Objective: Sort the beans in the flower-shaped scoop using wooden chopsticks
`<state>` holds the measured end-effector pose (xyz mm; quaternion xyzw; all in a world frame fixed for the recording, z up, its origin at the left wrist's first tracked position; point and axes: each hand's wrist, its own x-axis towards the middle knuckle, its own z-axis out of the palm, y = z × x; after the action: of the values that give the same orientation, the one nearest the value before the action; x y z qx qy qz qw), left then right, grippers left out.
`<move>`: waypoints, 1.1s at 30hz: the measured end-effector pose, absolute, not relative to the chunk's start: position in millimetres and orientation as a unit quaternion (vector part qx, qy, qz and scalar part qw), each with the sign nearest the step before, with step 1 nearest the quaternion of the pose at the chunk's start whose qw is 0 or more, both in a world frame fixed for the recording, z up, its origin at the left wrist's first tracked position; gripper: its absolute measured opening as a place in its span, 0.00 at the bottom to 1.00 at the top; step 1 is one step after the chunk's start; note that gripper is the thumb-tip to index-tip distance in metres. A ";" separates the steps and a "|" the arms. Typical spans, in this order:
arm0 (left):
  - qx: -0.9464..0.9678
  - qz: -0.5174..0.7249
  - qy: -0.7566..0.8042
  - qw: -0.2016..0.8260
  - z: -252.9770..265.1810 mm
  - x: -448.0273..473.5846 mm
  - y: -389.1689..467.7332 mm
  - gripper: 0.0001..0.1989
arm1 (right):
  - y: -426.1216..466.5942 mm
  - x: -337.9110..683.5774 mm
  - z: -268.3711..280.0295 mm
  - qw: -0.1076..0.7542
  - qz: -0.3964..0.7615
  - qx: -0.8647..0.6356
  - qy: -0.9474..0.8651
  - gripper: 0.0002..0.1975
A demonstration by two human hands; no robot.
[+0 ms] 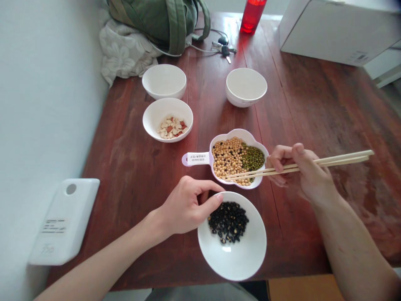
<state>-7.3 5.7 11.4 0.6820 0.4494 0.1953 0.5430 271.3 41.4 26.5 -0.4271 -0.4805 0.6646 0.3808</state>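
Note:
My left hand [194, 205] pinches the upper left rim of a white bowl [232, 263], which holds a heap of black beans [228, 221]. A pair of wooden chopsticks [338, 161] is gripped in my right hand [300, 171]. Their tips reach into a flower-shaped scoop [265, 177] with a labelled handle pointing left. Inside the scoop lie yellow soybeans [225, 156] with some dark beans among them, and green mung beans [253, 158] toward the right. Whether a bean sits between the chopstick tips I cannot tell.
A white bowl [150, 123] of pale and reddish pieces stands left, with another white bowl [164, 81] behind it. A third bowl [246, 85] is back right. Around the edges are a power bank [65, 221], green bag [150, 25], keys [225, 50], red bottle [252, 16] and white box [335, 31].

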 end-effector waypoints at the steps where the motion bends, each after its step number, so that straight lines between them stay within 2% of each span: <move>1: 0.683 0.196 0.448 0.543 11.2 -7.4 5.7 0.14 | 41.1 270.4 25.8 0.378 0.666 -0.429 -0.479 0.27; 10: 0.685 0.191 0.446 0.544 11.0 -7.7 6.0 0.14 | 43.3 274.3 22.7 0.357 0.696 -0.428 -0.453 0.27; 23: 0.677 0.194 0.455 0.545 11.6 -6.6 5.9 0.13 | 45.3 275.0 25.1 0.374 0.703 -0.450 -0.405 0.29; 30: 0.663 0.185 0.462 0.559 13.9 -6.9 7.7 0.14 | 48.5 278.4 33.5 0.399 0.723 -0.421 -0.375 0.31; 33: 0.657 0.183 0.469 0.562 14.8 -6.9 8.5 0.14 | 45.0 281.3 37.8 0.384 0.745 -0.377 -0.394 0.32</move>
<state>-6.9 8.5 14.8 0.6566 0.4687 0.1832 0.5619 281.3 45.0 37.8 -0.3768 -0.3941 0.7453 0.3837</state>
